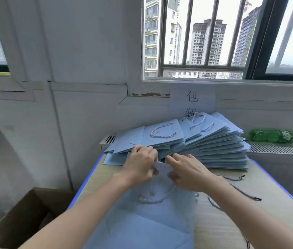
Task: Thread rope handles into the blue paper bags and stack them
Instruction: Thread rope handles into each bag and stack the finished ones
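Blue paper bag (142, 221) flat on table (231, 221), both hands' fingers (173, 158) pinching its top edge, rope handle (152, 200) threaded

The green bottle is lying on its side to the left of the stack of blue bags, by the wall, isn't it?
Not quite. The head view shows the green bottle lying on its side by the wall, but to the right of the stack of blue bags, not the left.
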The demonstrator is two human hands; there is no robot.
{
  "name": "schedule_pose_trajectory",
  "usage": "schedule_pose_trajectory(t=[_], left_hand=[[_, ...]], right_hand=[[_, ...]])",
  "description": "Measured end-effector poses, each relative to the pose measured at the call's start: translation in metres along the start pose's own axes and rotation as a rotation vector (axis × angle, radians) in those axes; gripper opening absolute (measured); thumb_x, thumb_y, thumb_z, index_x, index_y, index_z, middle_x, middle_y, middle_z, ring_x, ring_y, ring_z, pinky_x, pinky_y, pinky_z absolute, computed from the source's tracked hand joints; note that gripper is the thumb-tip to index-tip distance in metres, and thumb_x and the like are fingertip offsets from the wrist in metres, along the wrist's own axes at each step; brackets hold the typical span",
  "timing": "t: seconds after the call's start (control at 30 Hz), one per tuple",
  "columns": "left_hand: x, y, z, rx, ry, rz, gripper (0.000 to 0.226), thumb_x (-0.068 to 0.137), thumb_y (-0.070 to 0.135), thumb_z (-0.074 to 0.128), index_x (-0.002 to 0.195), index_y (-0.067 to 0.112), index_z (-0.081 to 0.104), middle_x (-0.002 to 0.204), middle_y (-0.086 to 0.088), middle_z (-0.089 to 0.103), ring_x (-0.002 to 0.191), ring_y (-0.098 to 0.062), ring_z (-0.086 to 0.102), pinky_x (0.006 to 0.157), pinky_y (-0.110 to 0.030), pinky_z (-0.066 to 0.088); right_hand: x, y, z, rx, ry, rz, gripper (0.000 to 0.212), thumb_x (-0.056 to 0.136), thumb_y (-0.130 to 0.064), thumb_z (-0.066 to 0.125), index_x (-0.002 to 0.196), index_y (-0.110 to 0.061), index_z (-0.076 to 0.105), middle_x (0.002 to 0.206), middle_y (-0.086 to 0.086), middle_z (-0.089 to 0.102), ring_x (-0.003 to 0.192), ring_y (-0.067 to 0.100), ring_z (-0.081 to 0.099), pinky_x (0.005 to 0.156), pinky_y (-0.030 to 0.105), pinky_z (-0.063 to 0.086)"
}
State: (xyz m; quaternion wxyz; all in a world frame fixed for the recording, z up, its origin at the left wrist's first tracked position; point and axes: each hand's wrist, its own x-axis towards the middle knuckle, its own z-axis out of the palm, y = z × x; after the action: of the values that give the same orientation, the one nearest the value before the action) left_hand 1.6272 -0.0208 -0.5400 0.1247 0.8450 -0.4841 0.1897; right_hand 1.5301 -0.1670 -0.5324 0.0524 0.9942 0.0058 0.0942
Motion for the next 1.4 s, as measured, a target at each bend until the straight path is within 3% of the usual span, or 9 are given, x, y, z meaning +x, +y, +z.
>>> schedule_pose_trajectory(t=[0.17,0.37,0.5,0.7,0.9,1.03,1.13,1.3,1.4], left_hand=[[0.059,-0.028,-0.037,-0.035,0.413,-0.103,0.046,0.074,0.01,0.072,0.117,0.006,0.056,0.121,-0.013,0.052,0.11,-0.03,0.047,0.096,-0.036,0.033],[0.058,-0.08,-0.018,-0.299,0.009,-0.686,0.056,0.093,0.037,0.053,0.137,0.007,0.036,0.14,-0.016,0.031,0.131,-0.031,0.031,0.108,-0.035,0.03],[0.038,-0.109,0.01,-0.432,-0.129,-0.948,0.063,0.097,0.04,0.045,0.141,-0.004,0.031,0.147,-0.024,0.033,0.134,-0.033,0.037,0.102,-0.032,0.034],[0.043,-0.127,0.028,-0.616,-0.056,-1.121,0.074,0.095,0.043,0.049,0.142,-0.01,0.027,0.147,-0.028,0.032,0.135,-0.037,0.034,0.108,-0.038,0.032],[0.046,-0.122,0.037,-0.761,0.02,-1.074,0.078,0.081,0.052,0.053,0.122,-0.015,0.05,0.132,-0.033,0.048,0.122,-0.039,0.047,0.096,-0.037,0.039],[0.038,-0.122,0.04,-0.716,-0.021,-1.051,0.031,0.095,0.024,0.049,0.068,0.009,0.047,0.094,-0.019,0.058,0.093,-0.029,0.051,0.071,-0.031,0.032],[0.029,-0.13,0.039,-0.665,-0.046,-0.986,0.008,0.092,0.013,0.05,0.096,0.009,0.056,0.107,-0.01,0.057,0.107,-0.025,0.048,0.082,-0.028,0.035],[0.023,-0.115,0.043,-0.303,-0.27,-0.913,0.081,0.079,0.049,0.065,0.136,0.003,0.033,0.138,-0.018,0.033,0.133,-0.034,0.024,0.105,-0.035,0.028],[0.023,-0.12,0.048,-0.19,-0.221,-0.99,0.081,0.077,0.054,0.065,0.135,0.007,0.034,0.137,-0.016,0.032,0.131,-0.032,0.026,0.104,-0.037,0.028]], right_hand=[[0.053,0.024,-0.063,0.288,0.173,0.213,0.029,0.093,-0.028,0.048,0.119,-0.016,0.041,0.114,0.007,0.044,0.098,0.032,0.052,0.074,0.036,0.039],[0.094,0.063,-0.082,0.079,0.201,0.468,0.061,0.091,-0.028,0.053,0.14,-0.012,0.021,0.14,0.014,0.023,0.13,0.033,0.028,0.106,0.044,0.024],[0.103,0.037,-0.044,0.005,0.036,0.147,0.066,0.092,-0.052,0.044,0.147,-0.022,0.022,0.156,0.005,0.004,0.144,0.024,0.002,0.117,0.048,0.001],[0.108,0.004,0.007,-0.007,-0.174,-0.116,0.077,0.085,-0.066,0.045,0.147,-0.03,0.02,0.154,0.0,0.018,0.144,0.02,0.009,0.115,0.045,0.007],[0.133,0.002,0.018,-0.119,-0.141,0.073,0.068,0.093,-0.061,0.028,0.147,-0.022,0.016,0.154,0.004,0.014,0.142,0.031,0.011,0.111,0.059,0.011],[0.139,0.002,0.025,-0.165,-0.164,0.014,0.08,0.083,-0.069,0.041,0.145,-0.024,0.019,0.149,0.004,0.02,0.137,0.029,0.019,0.106,0.061,0.014],[0.141,-0.001,0.029,-0.219,-0.11,0.009,0.076,0.086,-0.06,0.049,0.145,-0.023,0.018,0.147,0.004,0.024,0.139,0.03,0.017,0.106,0.061,0.017],[0.149,-0.005,0.027,-0.267,-0.122,0.004,0.068,0.088,-0.048,0.055,0.142,-0.023,0.023,0.14,0.005,0.034,0.13,0.032,0.033,0.098,0.058,0.028],[0.149,-0.006,0.031,-0.309,-0.035,0.018,0.04,0.094,-0.026,0.046,0.132,-0.017,0.037,0.124,0.006,0.048,0.114,0.031,0.047,0.095,0.053,0.034]])
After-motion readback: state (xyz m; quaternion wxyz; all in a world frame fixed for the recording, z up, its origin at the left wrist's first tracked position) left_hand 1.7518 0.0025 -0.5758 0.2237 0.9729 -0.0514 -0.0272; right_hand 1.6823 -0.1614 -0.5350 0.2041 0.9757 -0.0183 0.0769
